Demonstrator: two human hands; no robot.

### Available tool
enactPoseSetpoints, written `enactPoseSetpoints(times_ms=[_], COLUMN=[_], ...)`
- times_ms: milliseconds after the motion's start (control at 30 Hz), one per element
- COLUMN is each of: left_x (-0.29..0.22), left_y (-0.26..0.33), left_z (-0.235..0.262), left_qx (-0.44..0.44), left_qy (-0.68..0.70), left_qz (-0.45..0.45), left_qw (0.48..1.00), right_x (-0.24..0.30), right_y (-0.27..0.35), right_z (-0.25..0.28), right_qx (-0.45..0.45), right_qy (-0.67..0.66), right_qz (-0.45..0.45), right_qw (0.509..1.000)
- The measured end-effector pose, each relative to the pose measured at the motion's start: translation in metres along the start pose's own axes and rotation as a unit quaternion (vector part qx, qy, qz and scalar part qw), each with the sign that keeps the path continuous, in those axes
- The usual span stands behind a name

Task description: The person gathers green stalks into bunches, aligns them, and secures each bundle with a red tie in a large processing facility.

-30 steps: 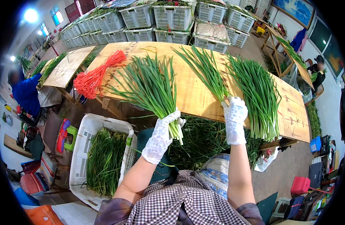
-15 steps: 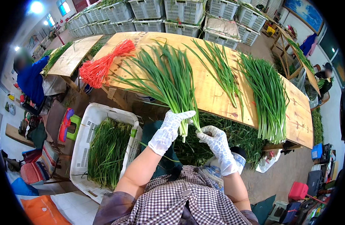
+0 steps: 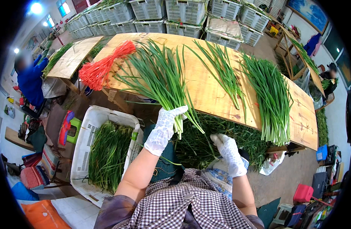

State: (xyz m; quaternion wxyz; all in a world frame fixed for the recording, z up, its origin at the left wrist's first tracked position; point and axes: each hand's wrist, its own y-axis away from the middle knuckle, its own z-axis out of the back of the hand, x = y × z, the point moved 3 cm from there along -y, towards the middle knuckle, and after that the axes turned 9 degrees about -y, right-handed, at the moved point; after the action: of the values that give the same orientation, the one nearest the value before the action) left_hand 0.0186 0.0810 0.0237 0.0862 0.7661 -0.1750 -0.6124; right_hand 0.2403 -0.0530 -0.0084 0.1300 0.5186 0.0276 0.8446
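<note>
My left hand (image 3: 168, 126), in a white patterned glove, is wrapped round a bunch of garlic chives (image 3: 156, 78). Their pale stem ends point down toward me and the green leaves fan out over the wooden table (image 3: 303, 114). A few stems splay to the right of the bunch. My right hand (image 3: 226, 149), gloved alike, is apart from the bunch with its fingers pinched together; a thin green strand shows just below the fingertips, but what they hold is unclear. On the table lie a thick pile of chives (image 3: 269, 99) at the right and a smaller loose one (image 3: 223, 72) in the middle.
Red plastic ties (image 3: 103, 68) lie at the table's left end. A white crate (image 3: 78, 152) with chives stands at my left, and loose greens (image 3: 236, 137) are heaped below the table edge. Stacked crates (image 3: 185, 11) line the back. Other people (image 3: 30, 80) sit at side tables.
My left hand has drawn the bunch slightly left and toward me. The right hand has let go of the stem ends and moved right and down, away from them, its fingers still pinched.
</note>
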Motion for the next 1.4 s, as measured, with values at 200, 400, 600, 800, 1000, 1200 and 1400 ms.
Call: enactPoseSetpoints(times_ms=[200, 400, 600, 800, 1000, 1200, 1400], left_x=[0.024, -0.014, -0.029, -0.002, 0.004, 0.015, 0.011], left_y=[0.022, 0.039, 0.035, 0.03, 0.026, 0.023, 0.026], left_z=[-0.035, -0.019, -0.045, -0.039, -0.032, -0.029, -0.024], left_qx=[0.052, 0.078, 0.14, 0.09, 0.066, 0.068, 0.053], left_qy=[0.001, -0.004, 0.17, 0.163, 0.179, 0.15, 0.145], left_qz=[0.001, -0.082, 0.025, 0.076, 0.077, 0.08, 0.086], left_qw=[0.999, 0.994, 0.975, 0.98, 0.979, 0.983, 0.984], right_x=[0.072, 0.101, 0.045, 0.057, 0.057, 0.06, 0.074], right_y=[-0.009, -0.027, -0.107, -0.1, -0.057, -0.027, -0.055], right_z=[-0.025, 0.029, 0.071, 0.064, 0.046, 0.017, 0.023], right_qx=[-0.088, -0.062, -0.241, -0.268, -0.294, -0.258, -0.222], right_qy=[-0.137, 0.136, 0.582, 0.505, 0.168, -0.038, 0.223], right_qz=[0.033, 0.125, 0.037, 0.042, 0.133, 0.13, 0.149], right_qw=[0.986, 0.981, 0.776, 0.819, 0.932, 0.957, 0.937])
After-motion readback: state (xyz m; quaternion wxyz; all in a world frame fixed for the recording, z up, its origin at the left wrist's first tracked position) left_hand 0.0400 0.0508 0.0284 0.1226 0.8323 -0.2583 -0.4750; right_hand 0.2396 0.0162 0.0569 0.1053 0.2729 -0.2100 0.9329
